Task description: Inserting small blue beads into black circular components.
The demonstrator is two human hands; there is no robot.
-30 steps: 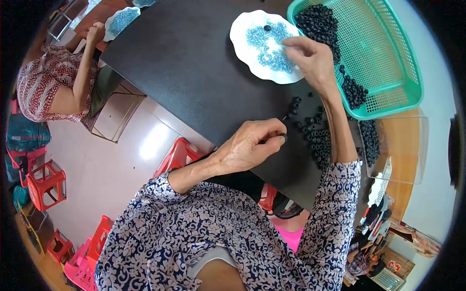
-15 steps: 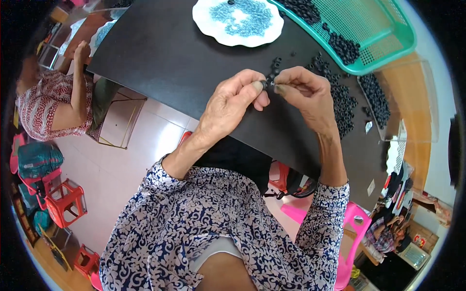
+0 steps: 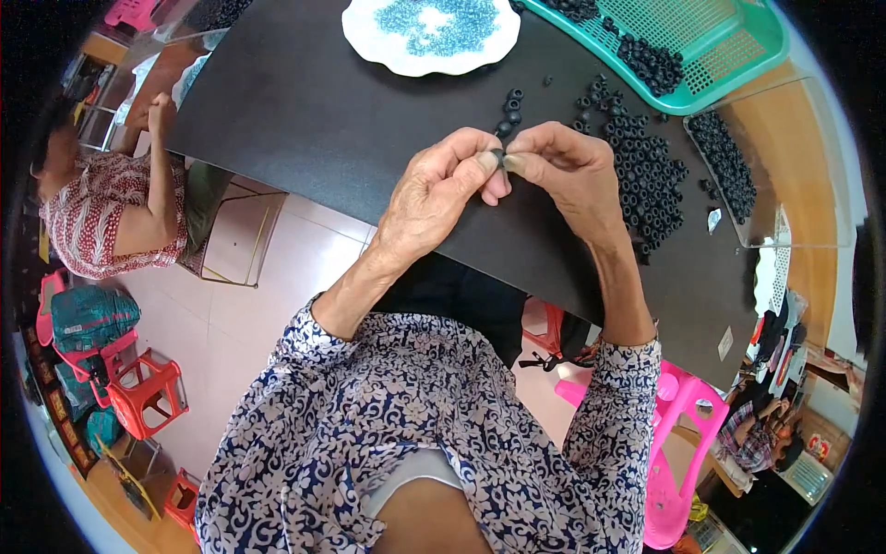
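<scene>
Over the dark table, both hands meet at the fingertips. My left hand (image 3: 441,189) pinches a small black ring-shaped part (image 3: 499,158) between thumb and forefinger. My right hand (image 3: 574,175) is closed in a pinch against that part; anything tiny between its fingertips is hidden. Just beyond the fingers lies a short row of round black parts (image 3: 509,113). Many more black ring-shaped parts (image 3: 649,180) are spread in a loose heap to the right of my right hand. A white wavy-edged plate (image 3: 415,66) holds small pale blue, see-through pieces.
A green plastic basket (image 3: 703,100) with black parts stands at the far right. Beside it is a clear tray (image 3: 801,231) with more of them. Another person (image 3: 120,198) sits at the left end of the table (image 3: 286,111). A pink chair (image 3: 678,462) and red stools (image 3: 146,392) stand around.
My right fingertips have moved left and closed up against the black part in my left hand; earlier a small gap lay between them. The whole view has shifted slightly.
</scene>
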